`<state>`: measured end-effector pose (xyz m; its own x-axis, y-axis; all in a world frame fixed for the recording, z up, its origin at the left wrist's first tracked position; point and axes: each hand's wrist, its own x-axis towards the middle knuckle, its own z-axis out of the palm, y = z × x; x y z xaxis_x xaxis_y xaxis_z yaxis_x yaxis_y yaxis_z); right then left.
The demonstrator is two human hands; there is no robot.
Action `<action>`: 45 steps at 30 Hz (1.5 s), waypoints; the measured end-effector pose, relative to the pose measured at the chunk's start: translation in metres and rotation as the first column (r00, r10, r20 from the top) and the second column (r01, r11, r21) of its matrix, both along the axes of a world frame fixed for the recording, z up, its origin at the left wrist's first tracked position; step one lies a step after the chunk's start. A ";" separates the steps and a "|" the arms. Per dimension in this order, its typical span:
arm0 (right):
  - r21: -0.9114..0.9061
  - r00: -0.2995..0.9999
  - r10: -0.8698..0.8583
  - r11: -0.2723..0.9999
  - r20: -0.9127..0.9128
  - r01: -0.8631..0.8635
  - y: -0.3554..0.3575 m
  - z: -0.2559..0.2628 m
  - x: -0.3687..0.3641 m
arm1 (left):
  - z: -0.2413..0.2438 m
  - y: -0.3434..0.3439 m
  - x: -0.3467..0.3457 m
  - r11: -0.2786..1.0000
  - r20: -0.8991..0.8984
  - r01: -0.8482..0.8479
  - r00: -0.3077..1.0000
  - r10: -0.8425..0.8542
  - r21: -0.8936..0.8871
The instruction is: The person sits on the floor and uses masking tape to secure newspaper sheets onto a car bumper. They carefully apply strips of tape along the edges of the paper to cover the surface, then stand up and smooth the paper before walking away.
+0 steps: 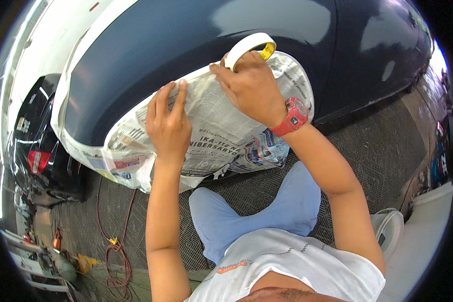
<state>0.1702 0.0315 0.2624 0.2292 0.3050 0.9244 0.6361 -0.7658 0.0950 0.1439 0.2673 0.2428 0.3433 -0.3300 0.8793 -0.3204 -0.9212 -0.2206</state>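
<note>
A dark blue car fender (143, 56) curves over a wheel opening covered with newspaper sheets (222, 109). White masking tape (136, 110) runs along the upper edge of the paper, beside the painted rim. My right hand (251, 85), with a red watch on its wrist, grips a roll of masking tape (245, 47) whose inside is yellow; its fingertips are at the taped edge. My left hand (169, 122) lies on the newspaper to the left, fingers spread, fingertips touching the tape line. Its palm is hidden.
A black car with a red tail light (39, 162) stands at the left. A red hose (117, 256) lies coiled on the textured floor mat (136, 219) at the lower left. A white bucket (390, 230) stands at the lower right. More paper (124, 166) covers the car's front.
</note>
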 end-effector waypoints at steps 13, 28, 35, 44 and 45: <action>0.535 0.331 0.639 0.766 -0.695 -0.356 -0.027 -0.109 -0.148 | -0.100 -0.046 -0.106 0.381 -0.351 0.029 0.334 -0.875 -0.924; 0.652 0.173 0.656 0.753 -0.734 -0.089 -0.073 -0.218 -0.157 | -0.061 -0.052 -0.116 0.790 -0.553 -0.063 0.747 -0.368 -0.610; 0.596 0.703 0.504 0.791 -0.502 -0.141 -0.050 -0.245 -0.184 | -0.049 -0.062 -0.092 0.789 -0.432 -0.031 0.849 -0.303 -0.614; 0.905 0.713 0.648 0.423 -0.267 -0.047 -0.112 -0.192 -0.181 | 0.002 -0.113 -0.108 0.925 -0.524 0.288 0.763 -0.379 -0.249; 0.894 0.738 0.640 0.433 -0.215 -0.115 -0.120 -0.172 -0.177 | 0.009 -0.128 -0.106 0.903 -0.540 0.425 0.746 -0.390 -0.065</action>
